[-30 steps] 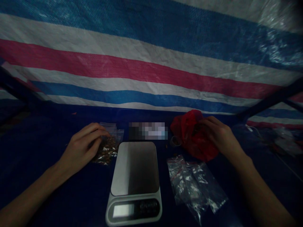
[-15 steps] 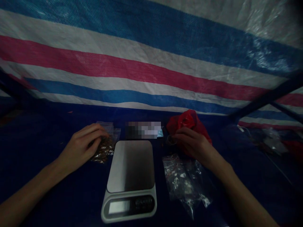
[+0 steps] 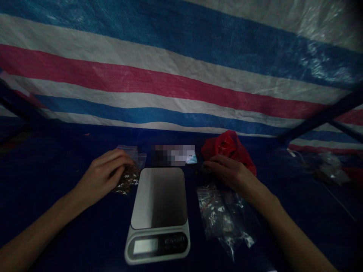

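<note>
Left hand point(image 3: 103, 175) fingers curled onto filled bag point(image 3: 128, 179) beside scale point(image 3: 159, 211); right hand point(image 3: 231, 174) fingers together, flat by red bag point(image 3: 228, 145)

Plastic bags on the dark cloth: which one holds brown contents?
The small clear bag under the left hand, left of the scale. The clear bags right of the scale look empty, and the red bag is opaque.

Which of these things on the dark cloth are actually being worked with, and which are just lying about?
In use:
left hand resting on the filled bag
right hand by the red bag

Lying about:
scale, pan bare
empty clear bags
striped tarp behind
</note>
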Tool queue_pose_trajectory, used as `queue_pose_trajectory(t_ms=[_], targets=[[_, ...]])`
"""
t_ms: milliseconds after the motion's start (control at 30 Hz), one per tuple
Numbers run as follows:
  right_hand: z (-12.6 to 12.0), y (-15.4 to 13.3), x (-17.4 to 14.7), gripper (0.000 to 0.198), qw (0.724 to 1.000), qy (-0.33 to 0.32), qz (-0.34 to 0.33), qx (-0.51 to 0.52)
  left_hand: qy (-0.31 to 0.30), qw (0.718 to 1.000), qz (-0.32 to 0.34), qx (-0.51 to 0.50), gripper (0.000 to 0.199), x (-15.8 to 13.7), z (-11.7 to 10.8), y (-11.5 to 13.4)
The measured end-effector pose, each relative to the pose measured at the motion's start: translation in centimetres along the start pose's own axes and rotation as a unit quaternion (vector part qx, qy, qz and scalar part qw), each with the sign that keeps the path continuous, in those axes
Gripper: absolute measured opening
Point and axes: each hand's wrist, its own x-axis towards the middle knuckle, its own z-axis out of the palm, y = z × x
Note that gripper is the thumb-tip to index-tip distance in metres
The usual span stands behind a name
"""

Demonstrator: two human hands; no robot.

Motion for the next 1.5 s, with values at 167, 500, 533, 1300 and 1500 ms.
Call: queue_pose_trajectory(t_ms=[167, 500, 533, 1300, 1500], targets=[[1.0, -0.6, 0.4, 0.023, 0.994, 0.086, 0.012, 0.073, -0.014, 1.0, 0.005, -0.003, 0.027, 0.0, 0.1, 0.1], [2.9, -0.8, 1.1, 0.011, 0.968, 0.169, 0.066, 0.171, -0.005, 1.0, 0.011, -0.01, 0.028, 0.2, -0.1, 0.7], [2.9, -0.7, 1.1, 0.011, 0.968, 0.167, 0.066, 0.174, -0.003, 1.0, 0.012, -0.009, 0.028, 0.2, -0.1, 0.7], [-0.1, -1.2, -1.1, 0.016, 0.986, -0.019, -0.064, -0.153, 0.016, 1.0, 0.003, 0.001, 0.026, 0.0, -0.3, 0.2], [1.0, -1.0, -1.2, 0.018, 0.982, -0.046, -0.073, -0.169, 0.01, 1.0, -0.002, -0.001, 0.027, 0.0, -0.3, 0.1]])
